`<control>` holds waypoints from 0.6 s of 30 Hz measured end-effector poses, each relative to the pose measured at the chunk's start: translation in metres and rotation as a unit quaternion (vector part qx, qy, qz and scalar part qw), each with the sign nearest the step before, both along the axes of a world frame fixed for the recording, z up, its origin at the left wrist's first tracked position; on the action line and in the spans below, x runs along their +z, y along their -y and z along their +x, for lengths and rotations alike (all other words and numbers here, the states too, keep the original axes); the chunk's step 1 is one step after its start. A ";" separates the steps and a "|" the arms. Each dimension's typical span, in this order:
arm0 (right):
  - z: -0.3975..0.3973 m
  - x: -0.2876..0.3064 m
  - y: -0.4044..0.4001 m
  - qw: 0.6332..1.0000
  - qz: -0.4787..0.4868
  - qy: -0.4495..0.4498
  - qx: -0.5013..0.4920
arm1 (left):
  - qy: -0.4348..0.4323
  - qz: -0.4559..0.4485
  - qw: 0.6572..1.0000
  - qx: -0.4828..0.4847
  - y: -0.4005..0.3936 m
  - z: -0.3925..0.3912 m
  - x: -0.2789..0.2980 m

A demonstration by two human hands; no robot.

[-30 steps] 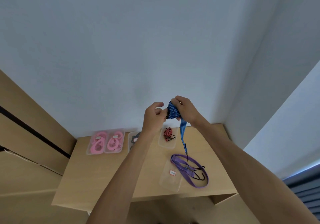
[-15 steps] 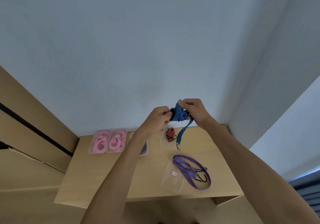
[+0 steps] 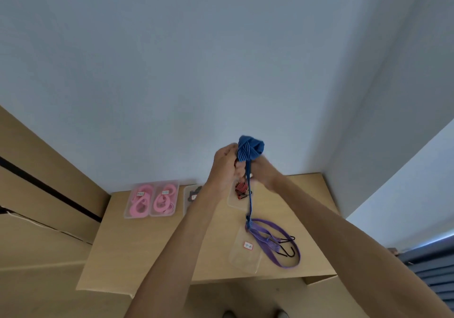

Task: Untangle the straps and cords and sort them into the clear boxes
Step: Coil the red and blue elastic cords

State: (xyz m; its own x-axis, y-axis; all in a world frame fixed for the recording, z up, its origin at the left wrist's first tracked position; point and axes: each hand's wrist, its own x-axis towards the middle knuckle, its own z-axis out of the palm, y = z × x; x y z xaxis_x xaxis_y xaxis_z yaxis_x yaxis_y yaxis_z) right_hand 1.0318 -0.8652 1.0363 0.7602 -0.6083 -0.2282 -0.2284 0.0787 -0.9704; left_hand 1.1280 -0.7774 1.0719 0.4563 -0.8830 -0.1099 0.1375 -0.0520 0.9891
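Since half a second ago the blue strap (image 3: 250,151) bundle has risen and its tail hangs longer, down to the purple strap (image 3: 277,242) near the worktop (image 3: 147,256) right edge. Both hands, left hand (image 3: 224,164) and right hand (image 3: 261,170), grip it with curled fingers, well above the far boxes.

Both hands have risen, and the blue strap (image 3: 250,151) now bunches above the knuckles instead of sitting between the fists. The left hand (image 3: 224,164) has turned, back toward the camera, gripping the bundle's left side. The right hand (image 3: 264,170) has dropped under the bundle, fingers curled round its base. The loose tail has let out again: half a second ago it was drawn up short over the table's (image 3: 147,251) far edge, and now it hangs straight down. Its end seems to reach the purple strap (image 3: 282,246) near the table's front right corner, though contact is hard to judge from here.
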 end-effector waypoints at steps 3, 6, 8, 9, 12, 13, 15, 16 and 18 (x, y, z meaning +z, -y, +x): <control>0.004 -0.009 -0.018 0.998 0.057 0.011 -0.008 | 0.040 -0.044 0.998 0.034 0.014 0.011 0.015; 0.011 -0.001 -0.015 0.996 0.072 0.040 -0.045 | 0.074 -0.021 0.992 0.104 0.013 0.034 0.013; 0.012 0.005 -0.007 0.996 0.065 0.045 -0.043 | 0.088 0.009 0.985 0.148 0.009 0.044 0.002; 0.012 0.008 -0.004 0.996 0.060 0.050 -0.032 | 0.107 0.023 0.980 0.166 0.008 0.047 -0.004; 0.010 0.015 0.002 0.998 -0.033 0.047 0.000 | 0.209 0.063 0.954 0.207 0.012 0.051 -0.016; 0.011 0.017 0.005 0.997 -0.066 0.044 0.002 | 0.239 0.068 0.944 0.215 0.013 0.052 -0.018; 0.013 0.022 0.010 0.992 -0.120 0.033 0.006 | 0.300 0.082 0.926 0.211 0.015 0.052 -0.022; 0.013 0.024 0.013 0.986 -0.163 0.017 0.011 | 0.327 0.092 0.919 0.199 0.015 0.054 -0.024; 0.012 0.029 0.017 0.968 -0.251 -0.018 0.021 | 0.366 0.115 0.909 0.161 0.016 0.058 -0.027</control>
State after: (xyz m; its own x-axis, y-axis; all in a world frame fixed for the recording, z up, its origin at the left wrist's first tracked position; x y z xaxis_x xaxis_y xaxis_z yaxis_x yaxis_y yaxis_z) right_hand 1.0442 -0.8827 1.0654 0.7841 -0.6176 0.0608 -0.2551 -0.4101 -0.8756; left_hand 1.1860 -0.7934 1.0444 0.7128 -0.6823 0.1625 -0.5084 -0.3430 0.7899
